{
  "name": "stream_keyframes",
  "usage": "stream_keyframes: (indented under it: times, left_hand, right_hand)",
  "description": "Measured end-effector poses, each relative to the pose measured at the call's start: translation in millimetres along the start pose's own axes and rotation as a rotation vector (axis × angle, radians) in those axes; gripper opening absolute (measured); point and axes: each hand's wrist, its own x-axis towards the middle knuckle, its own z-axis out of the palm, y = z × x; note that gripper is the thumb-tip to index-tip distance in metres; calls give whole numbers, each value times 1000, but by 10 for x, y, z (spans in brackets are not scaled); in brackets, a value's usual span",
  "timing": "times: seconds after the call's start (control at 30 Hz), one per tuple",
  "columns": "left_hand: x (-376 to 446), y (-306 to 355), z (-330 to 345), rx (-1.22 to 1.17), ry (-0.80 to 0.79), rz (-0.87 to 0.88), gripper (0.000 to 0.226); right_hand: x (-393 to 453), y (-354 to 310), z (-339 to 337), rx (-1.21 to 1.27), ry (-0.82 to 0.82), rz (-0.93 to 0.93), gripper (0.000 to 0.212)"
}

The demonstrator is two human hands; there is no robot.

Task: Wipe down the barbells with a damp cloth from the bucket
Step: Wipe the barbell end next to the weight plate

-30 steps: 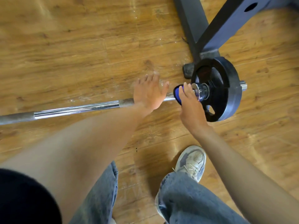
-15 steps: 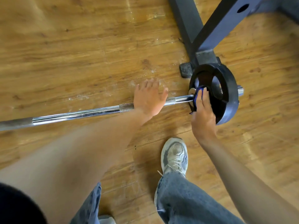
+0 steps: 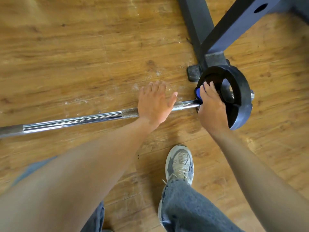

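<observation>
My left hand (image 3: 154, 104) is lying flat on the barbell (image 3: 75, 120); my right hand (image 3: 211, 106) is pressing the blue cloth (image 3: 198, 94) against the plate (image 3: 240, 91).

Left hand (image 3: 154, 104) flat; right hand (image 3: 211, 108) fingers curled.

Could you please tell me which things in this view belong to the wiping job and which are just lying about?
Part of the job:
- long chrome steel barbell
- round black weight plate
- blue cloth
- left hand, flat on the bar
- right hand, holding the cloth

Just there:
- dark metal rack frame
- wooden plank floor
</observation>
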Motion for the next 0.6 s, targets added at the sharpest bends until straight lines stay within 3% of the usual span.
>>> stream_keyframes:
  times: [0.13, 0.3, 0.43, 0.6]
  left_hand:
    - [-37, 23, 14, 25, -3, 3, 77]
    - [-109, 30, 35, 36, -9, 0, 77]
    - [-206, 45, -16, 10, -84, -3, 78]
    - [-474, 91, -48, -34, -172, -35, 81]
  right_hand:
    - [-406, -13, 42, 27, 37, 66, 68]
    - [19, 46, -44, 1, -25, -16, 50]
    - [-477, 82, -52, -59, -26, -76, 61]
    - [-293, 192, -365, -125, -382, -90, 67]
